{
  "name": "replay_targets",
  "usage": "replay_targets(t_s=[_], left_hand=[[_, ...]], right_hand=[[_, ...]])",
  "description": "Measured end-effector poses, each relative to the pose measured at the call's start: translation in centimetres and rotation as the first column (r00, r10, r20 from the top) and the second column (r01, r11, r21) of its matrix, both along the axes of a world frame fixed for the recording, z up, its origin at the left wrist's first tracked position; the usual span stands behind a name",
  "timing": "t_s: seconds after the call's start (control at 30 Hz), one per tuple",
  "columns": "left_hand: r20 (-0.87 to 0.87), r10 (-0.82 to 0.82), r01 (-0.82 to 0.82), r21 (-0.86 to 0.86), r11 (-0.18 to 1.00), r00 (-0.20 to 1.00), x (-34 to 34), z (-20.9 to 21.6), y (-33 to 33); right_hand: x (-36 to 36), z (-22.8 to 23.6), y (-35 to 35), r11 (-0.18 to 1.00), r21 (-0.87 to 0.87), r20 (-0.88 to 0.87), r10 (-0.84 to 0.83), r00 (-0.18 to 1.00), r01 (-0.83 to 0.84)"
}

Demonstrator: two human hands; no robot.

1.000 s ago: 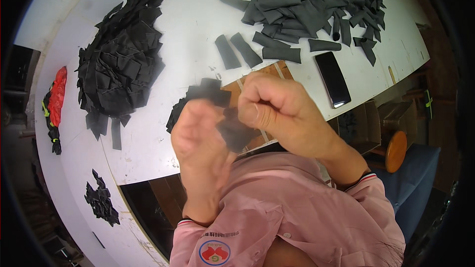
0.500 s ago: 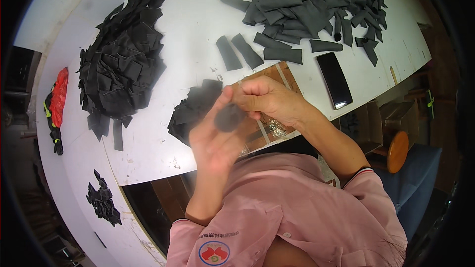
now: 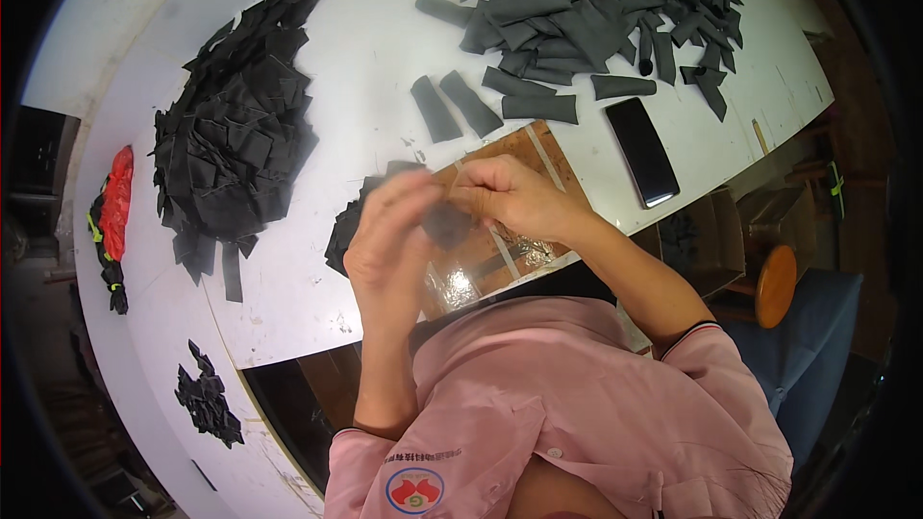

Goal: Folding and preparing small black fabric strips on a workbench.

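My right hand (image 3: 514, 197) pinches a small dark grey fabric piece (image 3: 447, 225) between thumb and fingers, above a brown, tape-striped board (image 3: 543, 159). The piece is blurred, so its exact shape is hard to make out. Just left of it, my left hand (image 3: 389, 235) is raised with its fingers stretched out and smeared by motion; nothing shows in its grasp. Behind the left hand lies a small stack of flat black fabric pieces (image 3: 341, 231), partly hidden by it.
A tall heap of flat black pieces (image 3: 236, 135) covers the table's left. Rolled grey fabric tubes (image 3: 586, 14) pile up at the far right, several lying loose nearer. A black phone (image 3: 642, 152) rests near the right edge. Black scraps (image 3: 207, 399) and a red bundle (image 3: 117, 202) lie farther left.
My left hand has moved up and left, away from the fabric piece, and its palm has turned. The right hand still holds the piece in nearly the same place.
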State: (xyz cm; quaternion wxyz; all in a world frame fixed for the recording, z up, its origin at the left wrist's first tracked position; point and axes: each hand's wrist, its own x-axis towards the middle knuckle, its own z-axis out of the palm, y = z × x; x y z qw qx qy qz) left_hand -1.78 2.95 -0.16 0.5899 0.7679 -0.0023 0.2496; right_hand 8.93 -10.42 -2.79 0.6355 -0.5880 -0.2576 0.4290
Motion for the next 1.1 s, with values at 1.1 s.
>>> replay_targets(t_s=[1.1], left_hand=[[0.042, 0.004, 0.011, -0.358, 0.934, 0.999, 0.5, 1.8, -2.4]], right_hand=[[-0.8, 1.2, -1.2, 0.994, -0.091, 0.854, 0.045, 0.518, 0.063]])
